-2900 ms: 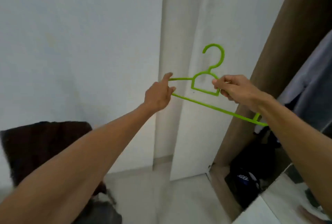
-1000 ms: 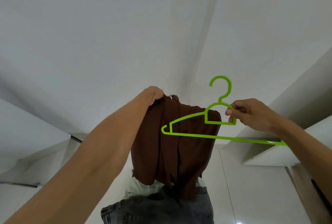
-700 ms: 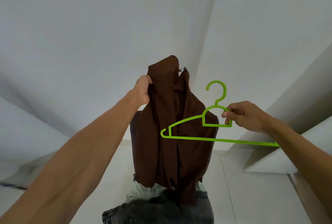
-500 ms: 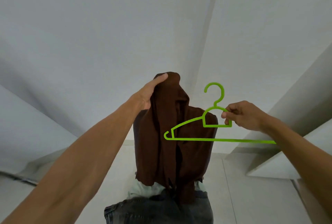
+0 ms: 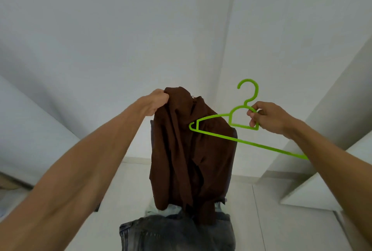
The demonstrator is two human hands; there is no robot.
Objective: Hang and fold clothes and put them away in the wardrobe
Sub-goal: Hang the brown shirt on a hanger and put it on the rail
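**Hanger now tilted at the brown garment**

Head view: the green hanger (image 5: 241,141) was level half a second ago. Now its long bar slopes from the centre down to the right, with the hook pointing up. The right hand (image 5: 267,118) pinches its neck. The left hand (image 5: 157,101) grips the top of the brown garment (image 5: 181,160), which hangs in the centre of the frame.

Soft, cool light is spreading evenly over the white walls (image 5: 100,29), and shadows are showing only as faint grey gradients in the corners; the source is lying outside the view. The brown shirt (image 5: 191,160) in my left hand (image 5: 156,101) is reading dark, its folds sinking toward black. The green hanger (image 5: 261,146) in my right hand (image 5: 267,118) is showing crisp and saturated. The wide lens is bending the wall lines and stretching my forearms at the lower corners, where detail is going soft.
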